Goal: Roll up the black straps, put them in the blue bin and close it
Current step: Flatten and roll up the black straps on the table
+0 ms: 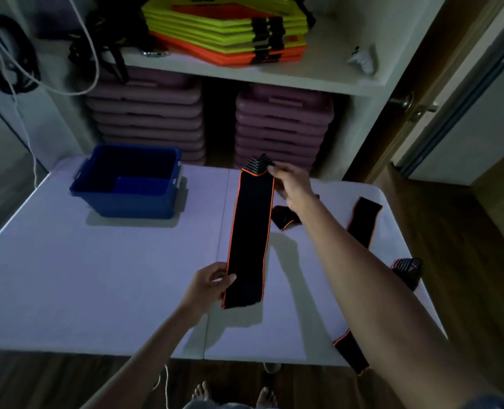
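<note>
The person holds one black strap (249,231) stretched out above the white table (97,276), and the two-handed hold looks meant to pull it flat and straight so that a roll can start clean from one end; the left hand (208,283) pinches the near end between thumb and fingers, while the right hand (290,184) grasps the far end just below its grey striped tab, fingers closed on the fabric; the strap hangs taut between them, tilted away from the body, its orange edging running true down both sides; a second strap (363,222) lies loose on the table to the right, partly hidden by the right forearm, with its striped end near the table's edge, so more rolling seems to remain; the blue bin (126,184) stands open on the far left of the table, well apart from the straps, and appears to hold no strap yet; what may be its lid rests inside it, though I cannot tell for sure; nothing is rolled yet, so the task is likely at its start.
</note>
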Demonstrator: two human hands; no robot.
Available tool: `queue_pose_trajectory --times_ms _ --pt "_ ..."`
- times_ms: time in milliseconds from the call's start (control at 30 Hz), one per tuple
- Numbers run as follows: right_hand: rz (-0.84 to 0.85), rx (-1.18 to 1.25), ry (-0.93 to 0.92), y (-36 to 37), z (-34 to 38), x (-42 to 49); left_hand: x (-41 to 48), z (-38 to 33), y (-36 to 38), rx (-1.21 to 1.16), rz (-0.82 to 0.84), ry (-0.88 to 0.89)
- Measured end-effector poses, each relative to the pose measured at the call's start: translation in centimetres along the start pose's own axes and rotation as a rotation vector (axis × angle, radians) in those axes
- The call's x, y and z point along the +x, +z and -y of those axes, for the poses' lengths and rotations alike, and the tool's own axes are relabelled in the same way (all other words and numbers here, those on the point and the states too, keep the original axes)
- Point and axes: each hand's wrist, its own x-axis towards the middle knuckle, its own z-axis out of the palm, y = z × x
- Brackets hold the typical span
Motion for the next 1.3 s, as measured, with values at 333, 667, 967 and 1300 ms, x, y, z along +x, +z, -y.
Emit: queue_pose_trajectory --times_ms 333,667,967,1300 --pt "-0.026 -0.152 0.284 0.3 -13.4 0.1 -0.4 8.2 -0.1 -0.007 -0.151 -0.35" --pt "0.021 -0.764 0.023 -0.2 -17.5 -2.6 1.3 6.3 -3.0 0.906 -0.115 0.058" --pt "0.45 -1.486 -0.107 -2.4 -21.4 -9.1 6.1 7.5 -4.3 1.395 0.425 0.288" --pt "0.429 -1.493 -0.124 -0.6 -19.8 -6.0 8.2 7.1 -4.8 1.423 0.332 0.284"
